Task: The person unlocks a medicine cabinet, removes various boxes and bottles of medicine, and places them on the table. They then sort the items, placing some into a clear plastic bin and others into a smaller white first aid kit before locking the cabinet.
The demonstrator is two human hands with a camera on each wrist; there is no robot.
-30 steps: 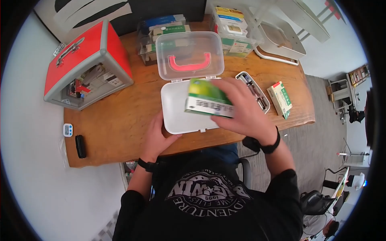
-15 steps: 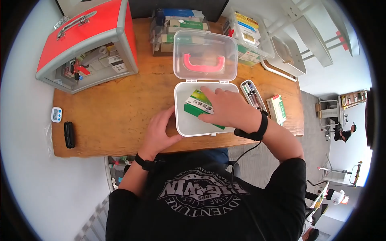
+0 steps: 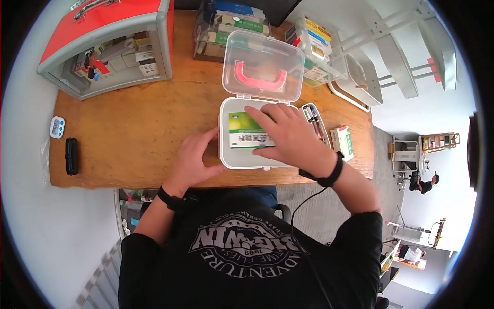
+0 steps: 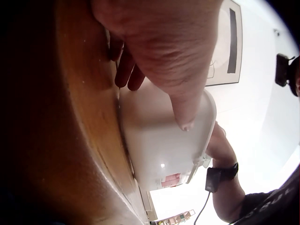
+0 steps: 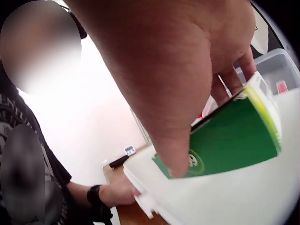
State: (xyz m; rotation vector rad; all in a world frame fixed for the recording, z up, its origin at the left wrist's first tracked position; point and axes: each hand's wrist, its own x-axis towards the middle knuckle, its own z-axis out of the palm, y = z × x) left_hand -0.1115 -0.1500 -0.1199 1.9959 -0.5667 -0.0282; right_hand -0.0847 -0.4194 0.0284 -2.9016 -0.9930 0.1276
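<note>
My right hand (image 3: pixel 296 136) grips a green-and-white medicine box (image 3: pixel 242 135) by its edges, thumb on the near side and fingers on the far side. The carton lies within the walls of a white plastic storage case (image 3: pixel 234 158); its plain green side (image 5: pixel 234 140) faces the right wrist camera. Tipped back on its hinges, the case's clear lid (image 3: pixel 262 51) shows a pink handle (image 3: pixel 261 82). At the case's left front corner is my left hand (image 3: pixel 190 160), its fingers extended along the outside and the thumb (image 4: pixel 183 110) against the white wall.
Right of the case are a tray of pens (image 3: pixel 315 119) and another medicine carton (image 3: pixel 341 142). A red cabinet (image 3: pixel 103 38) and clear bins of cartons (image 3: pixel 231 28) stand behind. A timer (image 3: pixel 57 127) and a black pouch (image 3: pixel 71 156) lie far left.
My right hand has lowered the medicine box into the case and turned it level, its printed top facing up. The left hand keeps its place by the corner while the head view shifts.
</note>
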